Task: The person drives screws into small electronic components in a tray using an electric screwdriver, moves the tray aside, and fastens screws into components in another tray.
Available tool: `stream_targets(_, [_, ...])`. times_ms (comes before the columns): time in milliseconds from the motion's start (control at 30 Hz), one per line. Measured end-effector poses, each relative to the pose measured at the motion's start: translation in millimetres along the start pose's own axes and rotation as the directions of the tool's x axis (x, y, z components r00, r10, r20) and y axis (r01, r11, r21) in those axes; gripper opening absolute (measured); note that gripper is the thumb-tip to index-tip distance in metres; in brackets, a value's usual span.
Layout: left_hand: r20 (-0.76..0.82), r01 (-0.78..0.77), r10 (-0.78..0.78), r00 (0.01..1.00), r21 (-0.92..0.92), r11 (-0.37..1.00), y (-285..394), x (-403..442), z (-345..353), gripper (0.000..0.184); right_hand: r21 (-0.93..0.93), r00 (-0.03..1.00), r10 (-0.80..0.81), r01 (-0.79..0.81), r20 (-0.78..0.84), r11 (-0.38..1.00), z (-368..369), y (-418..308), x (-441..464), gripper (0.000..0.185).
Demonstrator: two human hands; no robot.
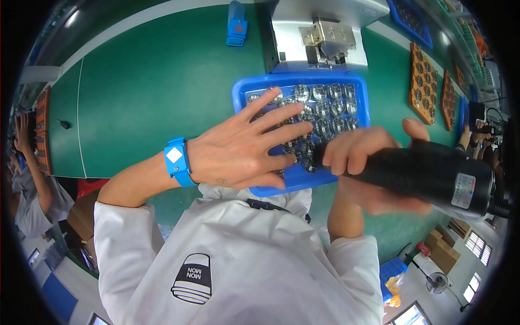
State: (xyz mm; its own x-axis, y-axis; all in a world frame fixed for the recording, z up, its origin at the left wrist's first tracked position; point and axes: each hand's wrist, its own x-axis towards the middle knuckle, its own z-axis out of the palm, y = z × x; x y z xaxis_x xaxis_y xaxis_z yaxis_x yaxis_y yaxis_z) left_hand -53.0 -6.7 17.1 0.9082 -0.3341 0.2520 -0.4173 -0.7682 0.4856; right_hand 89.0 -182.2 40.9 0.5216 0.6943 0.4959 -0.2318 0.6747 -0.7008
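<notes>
I saw the right hand (358, 149) wrapped around a black tool (422, 172), whose long axis ran leftward to the shiny round parts (322, 109) in 1 blue tray (300, 185); whether its tip touched them, I couldn't tell. The left hand (244, 147), nearer, spread its fingers over them, gripping nothing visible.

Wide open room is showing on the green worktop (141, 92) left of the blue tray (295, 182) — a hand could be sliding there, just missing the blue strap (236, 30) at the back. The metal machine (290, 40) is blocking behind the tray. The left hand (246, 146) is covering its left part. The right hand (365, 143) and black tool (422, 168) are filling the right front corner. Another gap is running between tray and orange board (422, 84).
</notes>
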Motion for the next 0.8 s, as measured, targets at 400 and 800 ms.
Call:
stream_targets(400, [0.008,0.003,-0.003,1.0,0.009,1.0,-0.1,1.2,-0.7,0.046,-0.017,0.999,0.014,-0.015,-0.04,1.0,0.3,1.9,-2.6,0.104])
stream_targets(800, [0.009,0.002,-0.002,1.0,-0.005,1.0,-1.1,1.9,-1.2,0.046,-0.297,0.994,-0.108,0.106,0.008,0.949,5.7,9.6,-13.6,0.101])
